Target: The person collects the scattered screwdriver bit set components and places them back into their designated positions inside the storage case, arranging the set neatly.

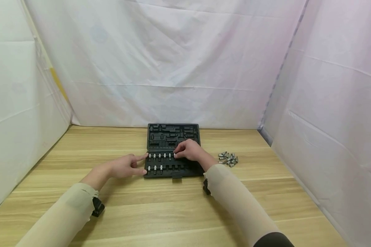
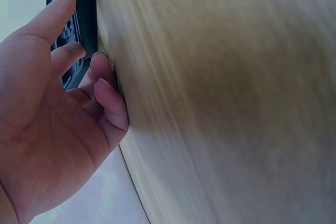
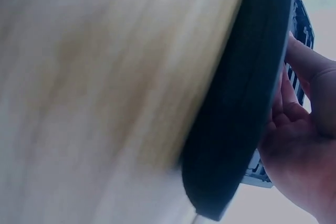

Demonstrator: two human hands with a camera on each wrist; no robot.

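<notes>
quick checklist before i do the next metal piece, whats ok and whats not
1. Lid open: ok, laid back behind the tray.
2. Case steadied: ok, the left hand touches its left edge.
3. Piece at the right hand's fingertips: ok, the right hand pinches a small metal piece at the upper row.
4. That piece fully seated: cannot tell, the fingers cover it.
5. Free slots in the lower row: ok, right of the three metal pieces there.
6. All pieces in the case: not ok, a loose pile lies on the table to its right.
</notes>
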